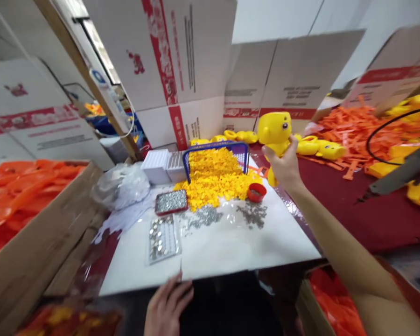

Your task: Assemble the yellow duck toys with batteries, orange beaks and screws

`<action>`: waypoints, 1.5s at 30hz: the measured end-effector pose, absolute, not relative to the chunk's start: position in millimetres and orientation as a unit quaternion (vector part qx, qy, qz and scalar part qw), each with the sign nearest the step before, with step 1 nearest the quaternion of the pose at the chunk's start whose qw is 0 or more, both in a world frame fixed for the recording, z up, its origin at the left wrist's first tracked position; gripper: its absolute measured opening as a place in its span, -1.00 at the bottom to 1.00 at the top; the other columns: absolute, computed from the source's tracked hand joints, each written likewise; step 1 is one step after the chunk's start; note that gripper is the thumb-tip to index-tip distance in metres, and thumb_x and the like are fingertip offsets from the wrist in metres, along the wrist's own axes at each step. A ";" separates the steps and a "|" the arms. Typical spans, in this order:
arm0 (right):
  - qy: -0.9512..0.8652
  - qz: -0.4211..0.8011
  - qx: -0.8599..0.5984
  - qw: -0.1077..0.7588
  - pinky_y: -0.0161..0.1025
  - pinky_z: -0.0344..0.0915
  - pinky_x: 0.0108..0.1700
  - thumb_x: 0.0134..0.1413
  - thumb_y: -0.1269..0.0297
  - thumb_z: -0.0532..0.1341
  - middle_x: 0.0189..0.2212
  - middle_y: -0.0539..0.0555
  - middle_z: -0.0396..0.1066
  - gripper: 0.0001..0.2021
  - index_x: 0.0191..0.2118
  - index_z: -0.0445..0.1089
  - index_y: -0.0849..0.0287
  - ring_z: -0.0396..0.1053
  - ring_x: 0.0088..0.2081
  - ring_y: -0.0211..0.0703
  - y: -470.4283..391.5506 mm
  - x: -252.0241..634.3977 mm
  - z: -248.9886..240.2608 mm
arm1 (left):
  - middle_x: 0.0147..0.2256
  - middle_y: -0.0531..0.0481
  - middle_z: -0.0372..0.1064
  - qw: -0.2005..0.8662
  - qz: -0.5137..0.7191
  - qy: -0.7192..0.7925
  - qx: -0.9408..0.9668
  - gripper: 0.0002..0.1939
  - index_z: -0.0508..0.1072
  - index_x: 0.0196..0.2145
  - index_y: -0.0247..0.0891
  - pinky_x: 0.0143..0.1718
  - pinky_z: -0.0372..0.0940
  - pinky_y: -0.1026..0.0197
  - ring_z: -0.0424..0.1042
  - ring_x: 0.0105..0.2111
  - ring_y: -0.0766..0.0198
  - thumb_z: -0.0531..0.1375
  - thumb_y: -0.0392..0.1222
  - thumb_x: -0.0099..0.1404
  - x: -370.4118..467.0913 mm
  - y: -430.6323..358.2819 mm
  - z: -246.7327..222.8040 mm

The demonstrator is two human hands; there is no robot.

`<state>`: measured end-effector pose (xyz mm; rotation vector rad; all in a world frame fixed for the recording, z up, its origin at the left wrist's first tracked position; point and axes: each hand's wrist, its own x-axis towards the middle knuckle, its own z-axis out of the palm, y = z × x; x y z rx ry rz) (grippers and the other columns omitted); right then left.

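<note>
My right hand [286, 165], reaching out over the far right of the white board, is closed around a yellow plastic toy figure [275, 128] with a printed eye. My left hand [170, 301] is low at the board's front edge. From its fingers sticks up a thin pointed tool [181, 266], mostly hidden, its kind unclear. Just beyond it lies a clear tray of round silver pieces [163, 238], like button cells. Behind that sits a red tray of small metal parts [171, 201]. Small yellow plastic parts [213, 182] spill from a blue basket [245, 151].
A red cup [256, 192] stands beside loose screws [254, 213]. More yellow toy pieces [331, 149] line the back, near an orange strip pile [353, 128]. A power screwdriver [402, 172] juts in from the right. A carton of orange parts [21, 196] stands left.
</note>
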<state>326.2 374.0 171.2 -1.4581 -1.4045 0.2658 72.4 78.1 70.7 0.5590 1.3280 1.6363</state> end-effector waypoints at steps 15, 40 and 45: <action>-0.960 0.255 -0.106 0.047 -0.30 0.40 -0.14 0.32 0.39 0.09 -0.17 0.12 0.51 -0.79 -0.06 0.45 0.18 0.44 -0.19 -0.19 219.0 152.9 114.8 | -0.29 -0.07 0.62 0.479 0.691 0.490 -0.231 -0.50 0.38 0.25 -0.16 -0.31 0.47 0.17 0.59 -0.40 0.13 -0.02 0.07 0.51 17.8 35.1 60.5; -0.976 0.002 -0.209 0.066 -0.06 0.27 -0.12 0.21 0.58 -0.02 -0.23 0.35 0.40 -0.69 -0.14 0.45 0.31 0.28 -0.18 0.11 283.9 99.7 63.8 | -0.17 -0.29 0.63 0.662 0.650 0.290 -0.237 -0.44 0.50 0.13 -0.42 0.18 0.31 -0.11 0.59 -0.04 -0.12 0.18 0.12 0.41 8.2 23.5 22.7; -0.973 0.023 -0.211 0.084 -0.08 0.30 -0.12 0.32 0.45 -0.02 -0.27 0.31 0.39 -0.71 -0.13 0.46 0.31 0.32 -0.20 0.07 292.1 98.4 57.8 | -0.07 -0.28 0.60 0.584 0.699 0.311 -0.270 -0.55 0.52 0.06 -0.43 0.16 0.34 -0.02 0.56 0.01 -0.05 0.15 0.01 0.46 6.9 32.7 30.6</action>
